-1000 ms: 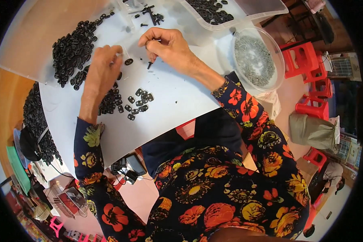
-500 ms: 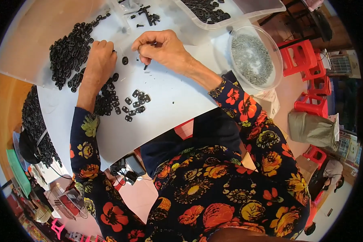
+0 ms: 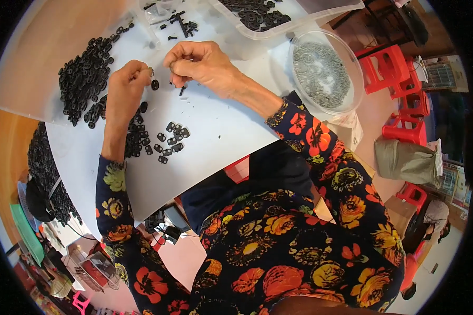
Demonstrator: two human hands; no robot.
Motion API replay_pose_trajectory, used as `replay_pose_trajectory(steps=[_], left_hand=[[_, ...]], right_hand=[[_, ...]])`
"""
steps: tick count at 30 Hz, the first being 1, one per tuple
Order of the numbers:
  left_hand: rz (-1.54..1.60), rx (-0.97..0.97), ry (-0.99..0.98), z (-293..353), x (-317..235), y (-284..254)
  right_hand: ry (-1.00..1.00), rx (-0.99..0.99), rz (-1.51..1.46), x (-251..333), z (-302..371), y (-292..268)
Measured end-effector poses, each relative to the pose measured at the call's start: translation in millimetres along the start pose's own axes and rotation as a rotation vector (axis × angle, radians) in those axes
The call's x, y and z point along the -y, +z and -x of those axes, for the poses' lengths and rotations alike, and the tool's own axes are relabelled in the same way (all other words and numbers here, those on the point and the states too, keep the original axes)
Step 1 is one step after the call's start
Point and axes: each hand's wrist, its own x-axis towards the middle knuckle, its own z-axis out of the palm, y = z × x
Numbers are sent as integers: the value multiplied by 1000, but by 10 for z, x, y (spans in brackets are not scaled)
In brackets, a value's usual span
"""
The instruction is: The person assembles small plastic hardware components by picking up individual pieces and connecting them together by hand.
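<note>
My left hand (image 3: pixel 127 89) is closed in a pinch, with the edge of a small dark piece (image 3: pixel 151 71) showing at its fingertips. Facing it across a narrow gap, my right hand (image 3: pixel 204 64) has thumb and fingers pressed together; whatever sits in that pinch is too small to make out. Between the hands lies a black oval piece (image 3: pixel 155 85) with holes. A short black peg (image 3: pixel 182 91) rests just below my right fingertips. Near my left wrist is a cluster of small black two-holed pieces (image 3: pixel 136 137), with a looser group (image 3: pixel 174 137) to its right.
A large heap of black pieces (image 3: pixel 81 79) lies left on a translucent sheet. Black pegs (image 3: pixel 184 25) are scattered at the back. A clear bin (image 3: pixel 257 35) holds more black pieces, and a round tub (image 3: pixel 358 79) holds small metal parts. Red stools (image 3: pixel 386 65) stand at right.
My left hand has lifted and turned so its pinched fingertips show a small piece. My right hand has shifted slightly left. The whole view has moved a little.
</note>
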Motion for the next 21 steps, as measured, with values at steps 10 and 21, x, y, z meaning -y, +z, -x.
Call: replay_pose_trajectory(steps=[10, 21], left_hand=[[1110, -19, -83, 310, -192, 406], [1196, -130, -21, 372, -129, 541]], right_hand=[[-138, -96, 32, -30, -28, 11], [-75, 48, 275, -9, 40, 49]])
